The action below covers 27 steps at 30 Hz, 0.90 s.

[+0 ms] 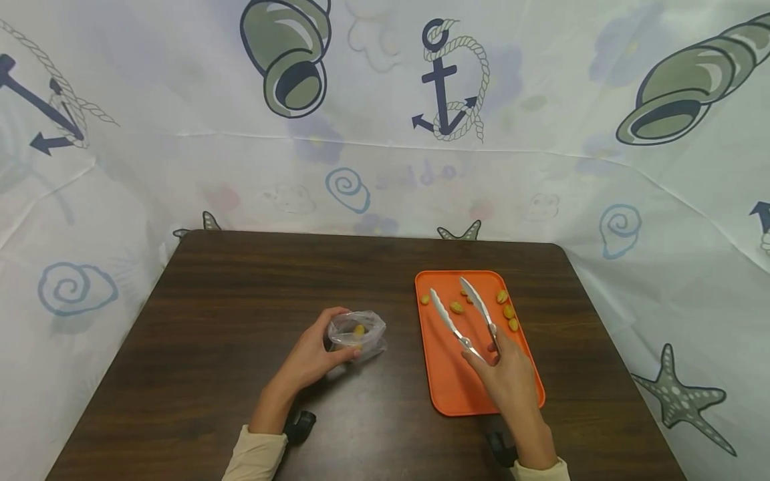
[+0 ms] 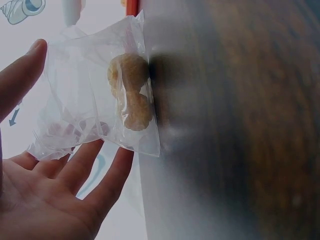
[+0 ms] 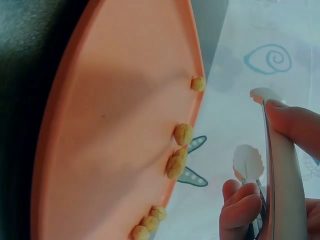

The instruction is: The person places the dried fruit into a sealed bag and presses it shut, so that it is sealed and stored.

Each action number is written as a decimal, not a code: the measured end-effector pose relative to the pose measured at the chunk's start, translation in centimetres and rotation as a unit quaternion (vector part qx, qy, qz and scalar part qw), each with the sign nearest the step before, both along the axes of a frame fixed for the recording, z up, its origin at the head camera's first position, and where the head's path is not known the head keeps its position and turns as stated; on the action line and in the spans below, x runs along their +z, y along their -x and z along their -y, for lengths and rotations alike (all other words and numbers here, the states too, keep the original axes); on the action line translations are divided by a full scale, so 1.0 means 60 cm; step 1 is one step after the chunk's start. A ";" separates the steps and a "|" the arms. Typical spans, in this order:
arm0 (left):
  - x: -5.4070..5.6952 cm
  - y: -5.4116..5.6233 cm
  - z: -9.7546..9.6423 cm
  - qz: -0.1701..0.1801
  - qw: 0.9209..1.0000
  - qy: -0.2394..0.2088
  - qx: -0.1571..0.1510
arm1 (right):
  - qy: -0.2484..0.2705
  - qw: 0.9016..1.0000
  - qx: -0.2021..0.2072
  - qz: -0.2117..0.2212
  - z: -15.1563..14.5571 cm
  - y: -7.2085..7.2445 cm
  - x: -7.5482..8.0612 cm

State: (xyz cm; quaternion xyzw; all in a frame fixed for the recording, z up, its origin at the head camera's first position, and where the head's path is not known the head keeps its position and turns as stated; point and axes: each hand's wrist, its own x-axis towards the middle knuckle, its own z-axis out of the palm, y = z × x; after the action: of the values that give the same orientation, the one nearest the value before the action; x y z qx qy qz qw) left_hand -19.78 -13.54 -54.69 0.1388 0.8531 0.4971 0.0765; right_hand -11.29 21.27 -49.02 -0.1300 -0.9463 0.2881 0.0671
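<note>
My left hand (image 1: 315, 351) holds a clear plastic bag (image 1: 375, 327) upright on the table, thumb on one side and fingers on the other. Two wrinkled yellow-brown balls (image 2: 131, 90), perhaps nuts or dried fruit, lie at the bag's bottom. In my right hand (image 1: 511, 377) is a pair of metal tongs (image 1: 448, 317), their arms spread apart above an orange tray (image 1: 448, 381). Nothing sits between the tong tips. Several more such balls (image 3: 176, 166) lie scattered toward the tray's far end, some close together by its right rim.
The dark wood-grain table (image 1: 240, 287) extends around the tray and bag. Behind it and at its sides hangs a white sheet (image 1: 385, 87) printed with sea motifs. A black wrist strap (image 1: 299, 427) is on the left wrist, another (image 1: 502, 449) on the right.
</note>
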 end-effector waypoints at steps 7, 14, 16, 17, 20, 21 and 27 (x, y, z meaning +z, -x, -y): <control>0.002 0.001 -0.001 0.005 1.000 0.002 0.000 | -0.008 1.000 -0.008 0.013 -0.006 0.002 -0.008; 0.002 0.002 -0.003 0.009 1.000 0.001 0.001 | -0.011 0.999 -0.012 0.028 -0.013 0.006 -0.017; 0.003 0.002 -0.003 0.010 1.000 0.000 0.002 | -0.009 0.999 -0.012 0.034 -0.016 0.008 -0.019; 0.003 0.002 -0.004 0.011 1.000 0.000 0.002 | -0.007 0.999 -0.012 0.037 -0.017 0.009 -0.020; 0.003 0.003 -0.005 0.012 1.000 0.000 0.004 | -0.002 0.999 -0.012 0.047 -0.021 0.012 -0.023; 0.003 0.003 -0.005 0.013 1.000 0.001 0.004 | -0.001 0.999 -0.013 0.049 -0.022 0.012 -0.024; 0.004 0.004 -0.007 0.014 1.000 -0.002 0.005 | -0.003 0.998 -0.016 0.063 -0.030 0.017 -0.032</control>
State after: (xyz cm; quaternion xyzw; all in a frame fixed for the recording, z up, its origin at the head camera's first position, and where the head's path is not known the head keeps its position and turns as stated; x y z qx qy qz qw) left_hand -19.99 -13.11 -54.45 0.1281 0.8518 0.5007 0.0857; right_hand -12.33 23.08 -50.92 -0.1623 -0.9475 0.2751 0.0124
